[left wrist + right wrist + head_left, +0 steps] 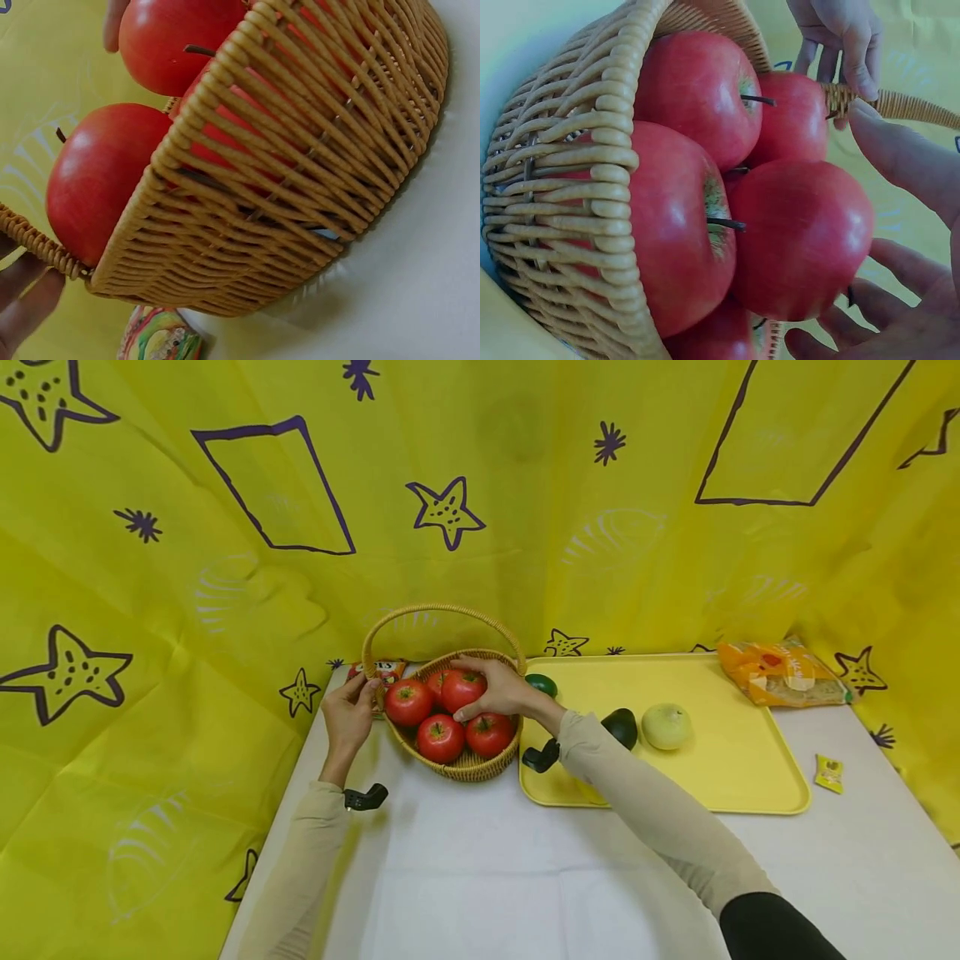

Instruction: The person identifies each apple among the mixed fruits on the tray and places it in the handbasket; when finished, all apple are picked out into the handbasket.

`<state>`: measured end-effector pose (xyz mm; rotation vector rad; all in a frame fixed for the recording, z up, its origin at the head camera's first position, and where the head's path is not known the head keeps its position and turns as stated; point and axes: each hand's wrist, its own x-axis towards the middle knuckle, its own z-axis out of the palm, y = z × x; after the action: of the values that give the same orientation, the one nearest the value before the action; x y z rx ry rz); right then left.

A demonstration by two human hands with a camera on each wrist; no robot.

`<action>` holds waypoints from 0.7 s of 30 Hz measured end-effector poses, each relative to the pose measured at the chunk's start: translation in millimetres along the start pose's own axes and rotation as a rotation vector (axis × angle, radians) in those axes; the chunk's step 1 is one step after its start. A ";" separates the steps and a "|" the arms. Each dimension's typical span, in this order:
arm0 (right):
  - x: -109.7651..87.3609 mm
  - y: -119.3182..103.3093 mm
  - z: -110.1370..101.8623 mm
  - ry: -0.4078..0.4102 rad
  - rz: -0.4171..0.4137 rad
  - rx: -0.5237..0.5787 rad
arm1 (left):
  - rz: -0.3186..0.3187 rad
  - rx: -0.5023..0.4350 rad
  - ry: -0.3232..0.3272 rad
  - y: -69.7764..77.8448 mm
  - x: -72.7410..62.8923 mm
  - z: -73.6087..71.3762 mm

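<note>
A wicker basket (471, 770) with a tall arched handle (435, 607) holds several red apples (440, 739). My left hand (349, 714) pinches the handle near its left base, thumb and fingers on either side of it. Over the back right of the basket, my right hand (501, 687) is spread around the topmost apple (802, 240). In the right wrist view its fingers (889, 304) lie at the apple's far side, while the thumb (900, 154) stands apart from it. The basket rests on the white table.
Right of the basket lies a yellow tray (720, 777) bearing a pale round vegetable (667, 727), a dark avocado-like item (621, 727) and a green item (542, 684). An orange bag (783, 674) overlaps its back corner. A small yellow packet (828, 773) lies farther right; a red packet (384, 670) sits behind the basket.
</note>
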<state>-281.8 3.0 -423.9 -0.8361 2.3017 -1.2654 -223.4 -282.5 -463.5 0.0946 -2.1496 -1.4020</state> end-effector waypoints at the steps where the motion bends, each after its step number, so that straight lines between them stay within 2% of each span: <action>1: -2.3 -1.1 -1.2 -0.002 -0.005 -0.008 | 0.001 0.009 -0.013 0.6 0.5 -0.8; 7: -22.7 -6.6 -11.8 -0.037 -0.037 -0.053 | 0.000 0.074 -0.095 -1.1 4.7 -6.6; 13: -51.6 -2.1 -28.0 -0.039 -0.175 -0.106 | -0.003 0.179 -0.174 -2.8 6.2 -15.4; 16: -68.5 1.1 -39.4 -0.001 -0.234 -0.139 | -0.001 0.249 -0.195 -3.4 5.5 -22.5; 21: -100.8 13.4 -64.4 0.084 -0.255 -0.194 | -0.008 0.330 -0.195 -3.4 3.8 -36.9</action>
<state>-247.9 115.4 -397.2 -1.1962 2.4757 -1.2109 -209.3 -315.7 -454.1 0.0941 -2.5298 -1.0862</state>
